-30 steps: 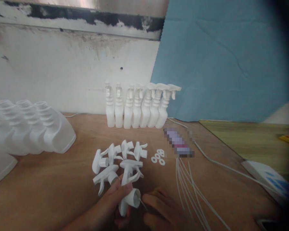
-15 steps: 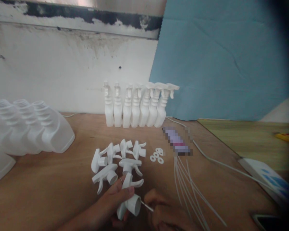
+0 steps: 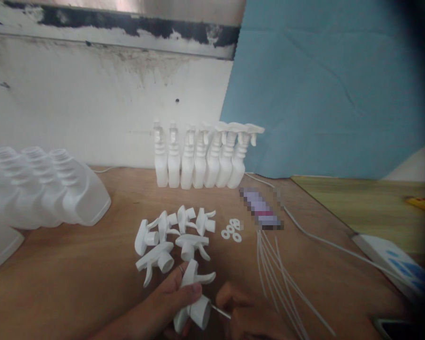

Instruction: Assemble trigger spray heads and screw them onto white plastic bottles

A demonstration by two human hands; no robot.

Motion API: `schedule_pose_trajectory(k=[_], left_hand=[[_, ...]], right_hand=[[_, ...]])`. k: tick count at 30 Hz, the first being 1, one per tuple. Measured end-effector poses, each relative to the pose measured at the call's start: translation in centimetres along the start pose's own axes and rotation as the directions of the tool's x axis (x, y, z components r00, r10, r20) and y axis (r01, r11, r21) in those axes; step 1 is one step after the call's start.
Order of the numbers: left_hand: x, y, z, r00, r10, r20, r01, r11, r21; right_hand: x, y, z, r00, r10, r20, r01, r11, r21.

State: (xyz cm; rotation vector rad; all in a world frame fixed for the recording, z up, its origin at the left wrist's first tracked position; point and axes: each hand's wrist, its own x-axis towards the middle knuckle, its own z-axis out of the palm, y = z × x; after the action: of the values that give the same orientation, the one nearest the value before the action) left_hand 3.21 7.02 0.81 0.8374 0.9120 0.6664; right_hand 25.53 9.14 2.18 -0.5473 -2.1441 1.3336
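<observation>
My left hand is closed around a white trigger spray head, its round collar turned to the right and its trigger pointing up and right. From the collar's mouth a thin white tube runs to my right hand, whose curled fingers grip it. How deep the tube sits inside the collar is hidden. Just beyond my left hand lie several loose spray heads. Small white ring washers rest to their right. Several loose thin tubes spread over the table right of my right hand.
Assembled white spray bottles stand in a row by the wall. Bottles without heads crowd the left side. A blurred-out purple object, a white cable and a white-and-blue packet lie on the wooden table to the right.
Both hands have shifted slightly right and down, carrying the spray head and tube with them. The tube still spans from the collar to my right fingers.
</observation>
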Motion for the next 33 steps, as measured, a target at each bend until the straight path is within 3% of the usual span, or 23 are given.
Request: schedule_pose_trajectory(k=[5,10,17,23,28,31,33], left_hand=[[0.2,-0.4,-0.2,0.997,0.053,0.064,-0.053,0.999,0.001],[0.2,-0.7,-0.3,0.991,0.100,0.093,-0.092,0.992,-0.081],[0.1,0.3,-0.6,0.999,-0.043,0.001,0.043,0.996,-0.083],[-0.2,1.0,-0.3,0.996,-0.094,-0.004,0.093,0.989,-0.117],[-0.2,1.2,-0.2,0.995,-0.099,0.006,0.098,0.978,-0.185],[-0.1,1.0,-0.1,0.997,-0.079,0.023,0.082,0.974,-0.211],[0.0,0.7,0.1,0.998,-0.063,0.011,0.064,0.974,-0.218]], right_hand=[[-0.2,1.7,0.2,1.000,0.023,0.017,-0.024,0.999,0.035],[0.0,3.2,0.6,0.995,-0.090,0.032,0.081,0.973,0.216],[0.6,3.0,0.8,0.996,-0.084,-0.028,0.088,0.971,0.224],[0.8,2.1,0.2,0.996,-0.028,0.079,0.008,0.969,0.247],[1.4,1.1,0.8,0.981,0.180,0.066,-0.183,0.982,0.049],[1.8,0.8,0.8,0.993,0.077,0.084,-0.065,0.988,-0.143],[1.4,0.9,0.7,0.987,-0.135,0.090,0.156,0.940,-0.302]])
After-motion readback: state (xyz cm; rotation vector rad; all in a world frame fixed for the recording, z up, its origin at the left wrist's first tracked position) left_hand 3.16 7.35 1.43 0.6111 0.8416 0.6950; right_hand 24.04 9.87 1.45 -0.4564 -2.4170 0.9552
